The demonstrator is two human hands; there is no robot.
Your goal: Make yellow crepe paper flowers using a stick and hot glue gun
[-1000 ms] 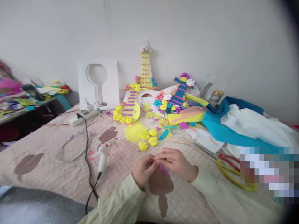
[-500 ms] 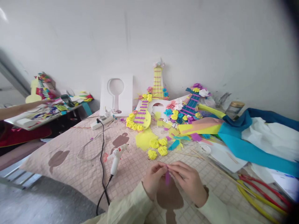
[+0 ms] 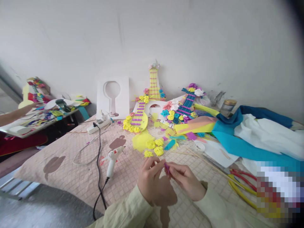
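Two hands: left hand [image 3: 149, 177] and right hand [image 3: 184, 177] meet, both pinching one purple strip [image 3: 167, 168].
Strip axis: roughly upright, between the fingertips.
Nearer hand: neither; both touch it.

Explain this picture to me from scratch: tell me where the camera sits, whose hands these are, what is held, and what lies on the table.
There is no machine here. The view comes from a camera worn on a person's head, looking forward and down, so the two hands at the bottom belong to that person. The left hand and right hand meet over a small purple strip, pinched between the fingertips of both. They work above a table covered with a checked pink cloth. On it lie a white glue gun with a black cord, yellow paper flowers, flower-decorated paper guitars near the wall, and blue and white sheets on the right. At far left, another person's arm reaches over a second table.
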